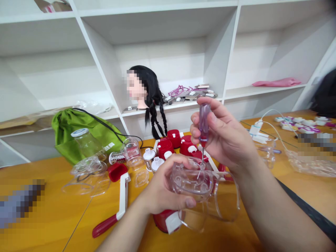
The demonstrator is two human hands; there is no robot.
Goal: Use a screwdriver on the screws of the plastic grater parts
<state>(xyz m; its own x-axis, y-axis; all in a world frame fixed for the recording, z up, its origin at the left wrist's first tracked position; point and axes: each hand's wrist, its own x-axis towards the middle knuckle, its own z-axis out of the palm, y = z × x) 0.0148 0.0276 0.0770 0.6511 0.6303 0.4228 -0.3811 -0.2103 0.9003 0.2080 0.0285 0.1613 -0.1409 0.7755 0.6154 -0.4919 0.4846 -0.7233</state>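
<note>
My right hand (220, 136) pinches a screwdriver (204, 120) with a translucent purple handle, its thin shaft pointing down. The shaft's tip reaches into a clear plastic housing (193, 183), which my left hand (165, 185) grips from below and the side. A clear plastic jug (225, 201) sits joined to or just behind that housing, and I cannot tell which. Beneath them lies a red base piece (161, 221), partly hidden by my left hand and the plastic. A red-handled white crank (115, 208) lies on the table to the left.
The orange wooden table (52, 199) holds clear jars, a metal grater drum (117, 158), and several red lids (173, 138). A green drawstring bag (78, 133) lies behind them. White shelves hold a mannequin head (151, 91). Small white-and-pink items and cables lie at right.
</note>
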